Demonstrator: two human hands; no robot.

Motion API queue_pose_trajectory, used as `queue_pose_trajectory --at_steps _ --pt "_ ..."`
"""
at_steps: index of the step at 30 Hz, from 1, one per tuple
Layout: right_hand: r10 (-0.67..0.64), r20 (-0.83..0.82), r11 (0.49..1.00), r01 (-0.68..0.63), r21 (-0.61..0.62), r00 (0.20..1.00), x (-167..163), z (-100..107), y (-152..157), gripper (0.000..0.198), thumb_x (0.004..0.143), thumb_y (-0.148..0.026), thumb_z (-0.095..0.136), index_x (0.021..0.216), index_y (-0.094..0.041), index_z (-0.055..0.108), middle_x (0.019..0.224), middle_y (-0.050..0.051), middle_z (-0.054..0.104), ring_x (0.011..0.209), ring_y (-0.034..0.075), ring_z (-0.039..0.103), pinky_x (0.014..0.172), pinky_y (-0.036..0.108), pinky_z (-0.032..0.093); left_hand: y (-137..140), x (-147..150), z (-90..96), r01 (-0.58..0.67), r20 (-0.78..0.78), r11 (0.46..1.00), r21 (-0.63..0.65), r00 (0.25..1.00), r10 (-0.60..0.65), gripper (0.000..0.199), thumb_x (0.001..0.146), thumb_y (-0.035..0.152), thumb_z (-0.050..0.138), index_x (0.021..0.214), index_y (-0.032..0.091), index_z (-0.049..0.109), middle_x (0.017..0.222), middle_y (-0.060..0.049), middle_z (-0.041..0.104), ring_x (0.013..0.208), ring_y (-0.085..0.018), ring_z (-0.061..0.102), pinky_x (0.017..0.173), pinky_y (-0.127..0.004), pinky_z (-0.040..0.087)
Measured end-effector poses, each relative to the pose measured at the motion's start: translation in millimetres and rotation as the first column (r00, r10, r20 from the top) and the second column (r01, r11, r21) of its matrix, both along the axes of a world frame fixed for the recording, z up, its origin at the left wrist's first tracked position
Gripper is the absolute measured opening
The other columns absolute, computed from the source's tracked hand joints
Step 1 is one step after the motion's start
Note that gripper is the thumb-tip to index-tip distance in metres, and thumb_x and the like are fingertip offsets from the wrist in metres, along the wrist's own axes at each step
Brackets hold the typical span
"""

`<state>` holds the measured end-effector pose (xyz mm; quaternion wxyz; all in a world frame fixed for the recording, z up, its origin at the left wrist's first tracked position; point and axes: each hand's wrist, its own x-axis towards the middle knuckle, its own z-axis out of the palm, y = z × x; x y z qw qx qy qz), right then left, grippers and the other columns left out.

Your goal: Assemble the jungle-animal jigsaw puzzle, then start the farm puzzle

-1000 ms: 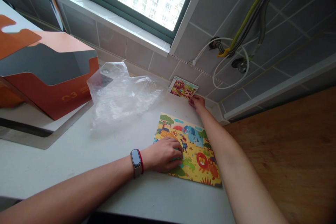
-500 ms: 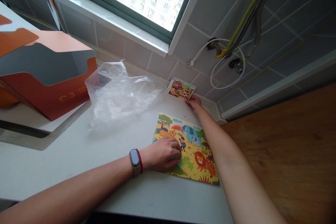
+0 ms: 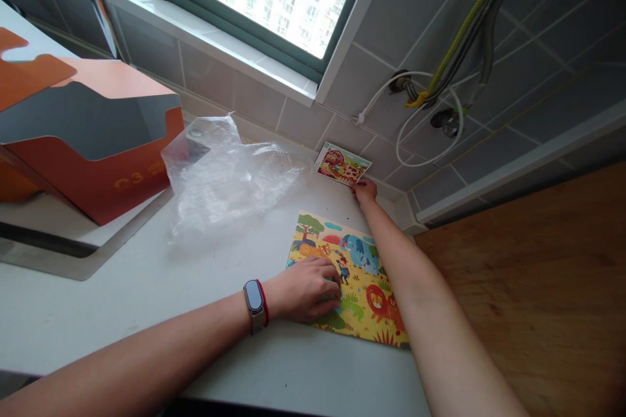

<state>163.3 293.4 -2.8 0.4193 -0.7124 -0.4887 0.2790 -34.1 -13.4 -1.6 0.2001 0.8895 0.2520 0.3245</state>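
A jigsaw puzzle [image 3: 357, 300] with a yellow savanna picture of elephants, lions and a crocodile lies flat on the white countertop. My left hand [image 3: 313, 290], wearing a fitness band [image 3: 254, 296], rests on its left part with loosely bent fingers and grips nothing. Farther back, my right hand [image 3: 364, 192] pinches the lower right corner of a small farm picture card [image 3: 342, 164], which is tilted up close to the tiled wall. The right forearm passes over the puzzle's right edge and hides part of it.
A crumpled clear plastic bag [image 3: 235, 172] lies left of the card. Beyond it an orange cardboard box [image 3: 98, 186] stands open by a metal sink edge [image 3: 112, 244] and a faucet [image 3: 95, 0]. Cables [image 3: 454, 39] hang on the right wall. The countertop [image 3: 235, 371] ends near me.
The farm card and my right hand have shifted very slightly right, along with the whole view. My left hand stays on the puzzle.
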Motion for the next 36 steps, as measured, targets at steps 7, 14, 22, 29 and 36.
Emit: queue_pose_trajectory --at_steps 7,14,22,29,36 --pt "0.004 0.0 1.0 -0.004 0.005 1.0 2 -1 2 0.018 0.075 -0.019 0.086 0.081 -0.019 0.068 0.063 -0.004 0.068 0.053 0.011 0.063 0.046 0.017 0.046 0 0 0.0 -0.002 0.008 1.0 -0.002 1.0 0.002 0.014 0.102 0.031 0.064 0.099 0.021 0.074 0.108 -0.008 0.074 0.103 -0.025 0.068 0.093 -0.04 0.054" --pt "0.02 -0.042 1.0 -0.02 0.0 0.999 5 2 0 0.017 0.085 -0.029 0.08 0.081 -0.018 0.067 0.065 -0.002 0.068 0.052 0.01 0.062 0.043 0.016 0.045 0 0 0.0 -0.003 -0.001 1.0 0.0 1.0 0.003 0.014 0.101 0.031 0.065 0.1 0.021 0.074 0.109 -0.008 0.074 0.102 -0.024 0.068 0.094 -0.039 0.053" --pt "0.025 -0.098 0.999 -0.028 -0.03 0.995 8 7 -6 0.026 0.081 -0.033 0.088 0.088 -0.019 0.067 0.066 -0.002 0.069 0.052 0.01 0.063 0.043 0.017 0.049 0 -1 0.9 0.007 0.017 1.0 -0.012 1.0 -0.007 0.013 0.101 0.031 0.064 0.099 0.021 0.074 0.11 -0.008 0.074 0.103 -0.025 0.068 0.095 -0.039 0.053" --pt "0.019 -0.128 0.996 -0.03 -0.087 0.992 4 17 -8 0.029 0.093 -0.044 0.077 0.084 -0.019 0.066 0.07 -0.001 0.069 0.046 0.008 0.059 0.039 0.017 0.048 0 -1 2.1 0.002 0.007 1.0 -0.011 1.0 -0.002 0.014 0.102 0.031 0.064 0.1 0.021 0.074 0.108 -0.008 0.074 0.103 -0.025 0.069 0.096 -0.038 0.053" --pt "-0.014 -0.115 0.99 -0.002 -0.139 0.993 -2 20 -3 0.029 0.098 -0.043 0.07 0.083 -0.018 0.067 0.06 -0.002 0.064 0.04 0.008 0.053 0.033 0.015 0.039 0 0 0.2 0.002 -0.003 1.0 -0.006 1.0 -0.002 0.014 0.101 0.032 0.066 0.098 0.021 0.074 0.109 -0.008 0.074 0.104 -0.025 0.069 0.095 -0.039 0.053"
